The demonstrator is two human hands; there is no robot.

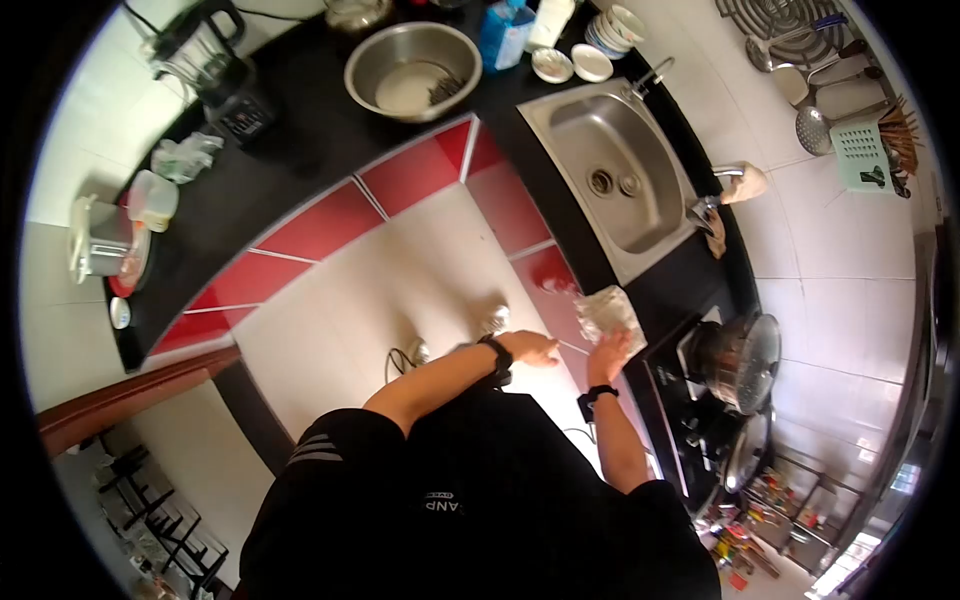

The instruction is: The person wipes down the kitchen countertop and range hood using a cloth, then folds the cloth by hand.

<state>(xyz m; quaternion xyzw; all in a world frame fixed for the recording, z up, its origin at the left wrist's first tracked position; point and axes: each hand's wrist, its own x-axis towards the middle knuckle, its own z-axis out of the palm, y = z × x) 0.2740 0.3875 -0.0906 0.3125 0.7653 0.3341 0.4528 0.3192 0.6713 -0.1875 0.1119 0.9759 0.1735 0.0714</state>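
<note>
At the edge of the black counter, my right hand is on a crumpled pale cloth, fingers bent over its near side. The cloth lies between the sink and the stove and hangs partly over the counter's front. My left hand is over the floor, to the left of the counter and apart from it. Its fingers point right and are loosely apart, with nothing seen in them. A black band is on each wrist.
A steel sink is set in the counter beyond the cloth. The stove carries a lidded pot and a second lidded pan. A steel basin, a blue bottle and a blender stand along the far counter.
</note>
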